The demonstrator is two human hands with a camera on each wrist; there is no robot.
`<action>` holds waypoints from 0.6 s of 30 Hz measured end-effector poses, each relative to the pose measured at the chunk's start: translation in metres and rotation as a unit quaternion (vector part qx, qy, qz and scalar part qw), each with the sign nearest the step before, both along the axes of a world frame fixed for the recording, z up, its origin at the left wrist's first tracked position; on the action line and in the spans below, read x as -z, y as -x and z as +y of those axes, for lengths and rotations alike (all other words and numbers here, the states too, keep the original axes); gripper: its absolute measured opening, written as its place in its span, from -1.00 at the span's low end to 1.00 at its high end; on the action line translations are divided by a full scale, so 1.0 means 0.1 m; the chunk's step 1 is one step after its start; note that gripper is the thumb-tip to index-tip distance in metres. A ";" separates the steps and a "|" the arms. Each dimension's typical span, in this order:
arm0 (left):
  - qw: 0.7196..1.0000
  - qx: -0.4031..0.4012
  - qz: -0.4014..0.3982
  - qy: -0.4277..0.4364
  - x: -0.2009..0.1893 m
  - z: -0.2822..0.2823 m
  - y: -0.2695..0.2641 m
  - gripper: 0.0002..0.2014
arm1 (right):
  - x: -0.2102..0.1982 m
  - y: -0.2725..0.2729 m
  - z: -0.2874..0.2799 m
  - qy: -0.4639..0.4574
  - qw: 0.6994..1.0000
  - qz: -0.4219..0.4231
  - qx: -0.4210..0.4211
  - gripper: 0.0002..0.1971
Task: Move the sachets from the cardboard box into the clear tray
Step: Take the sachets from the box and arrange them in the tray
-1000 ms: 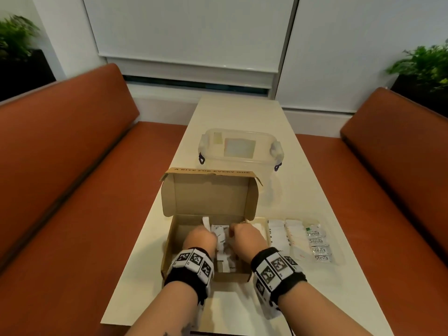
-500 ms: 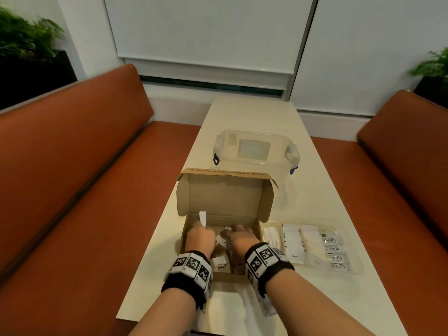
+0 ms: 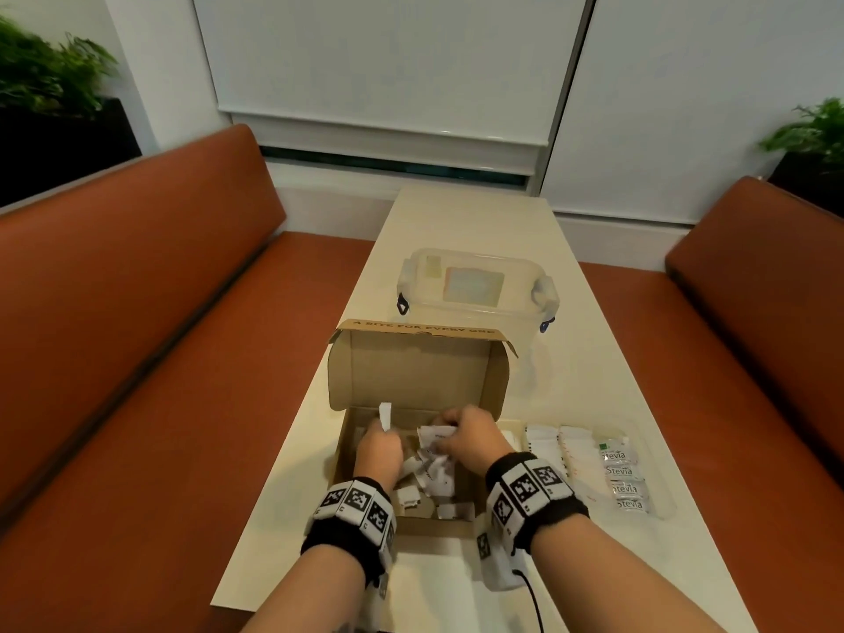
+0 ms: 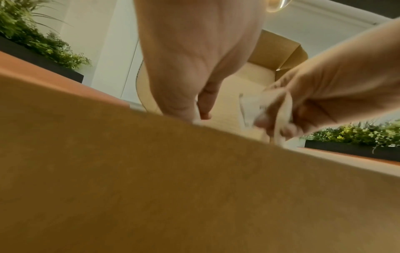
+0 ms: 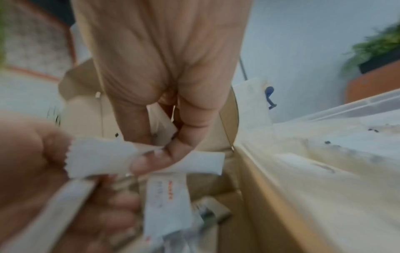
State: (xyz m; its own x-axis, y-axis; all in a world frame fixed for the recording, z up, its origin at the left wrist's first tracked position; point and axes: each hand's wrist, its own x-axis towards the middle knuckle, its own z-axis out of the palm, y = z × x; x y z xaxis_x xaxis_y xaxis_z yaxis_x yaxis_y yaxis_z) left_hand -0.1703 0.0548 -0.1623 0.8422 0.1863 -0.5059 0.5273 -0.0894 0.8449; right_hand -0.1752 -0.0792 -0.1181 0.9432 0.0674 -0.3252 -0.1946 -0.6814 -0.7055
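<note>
An open cardboard box (image 3: 495, 390) sits on the table before me, its lid standing upright. Several white sachets (image 3: 434, 479) lie loose inside it. My left hand (image 3: 378, 450) is inside the box and pinches a white sachet (image 3: 386, 415) that sticks up. My right hand (image 3: 470, 438) is beside it and grips a few white sachets (image 5: 155, 154) in its curled fingers. In the right wrist view more sachets (image 5: 167, 202) lie below that hand. To the right of the box the clear tray (image 3: 662, 509) holds rows of white and Stevia sachets (image 3: 623, 479).
A clear lidded plastic container (image 3: 477, 290) stands behind the box. Orange benches (image 3: 137, 358) flank the narrow table (image 3: 571, 358) on both sides. Potted plants (image 3: 45, 79) stand in the far corners. The near box wall (image 4: 173, 188) fills the left wrist view.
Both hands stay inside the box; the left one has raised a sachet, the right one has gathered sachets in its fingers. The head view has shifted, so the scene sits further right.
</note>
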 end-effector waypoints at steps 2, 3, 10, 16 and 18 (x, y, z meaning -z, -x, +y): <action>0.997 -0.022 0.023 0.064 -0.09 -0.06 -0.01 -0.82 | -0.12 0.01 -0.03 -0.073 0.997 -0.003 0.021 -0.66; 0.995 -0.028 0.030 0.094 -0.15 -0.09 -0.01 -0.78 | -0.16 0.01 -0.04 -0.099 0.995 -0.003 0.022 -0.69; 0.955 0.051 0.025 0.290 -0.38 -0.27 0.06 -0.52 | -0.15 0.02 -0.01 -0.217 0.970 -0.002 0.106 -0.65; 0.963 0.110 -0.023 0.247 -0.26 -0.29 0.12 -0.49 | -0.11 0.01 -0.11 -0.150 0.980 -0.045 0.124 -0.68; 0.964 0.106 -0.032 0.244 -0.21 -0.30 0.13 -0.57 | -0.10 0.03 -0.14 -0.181 0.971 -0.040 0.150 -0.73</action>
State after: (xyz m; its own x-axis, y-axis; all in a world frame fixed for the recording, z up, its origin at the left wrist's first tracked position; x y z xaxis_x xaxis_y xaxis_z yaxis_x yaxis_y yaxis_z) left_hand -0.1835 0.0250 -0.1409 0.8679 -0.2393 -0.4353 0.4859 0.2271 0.8440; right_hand -0.1780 -0.0932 -0.1077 0.9594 -0.1181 -0.2562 -0.2807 -0.3074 -0.9092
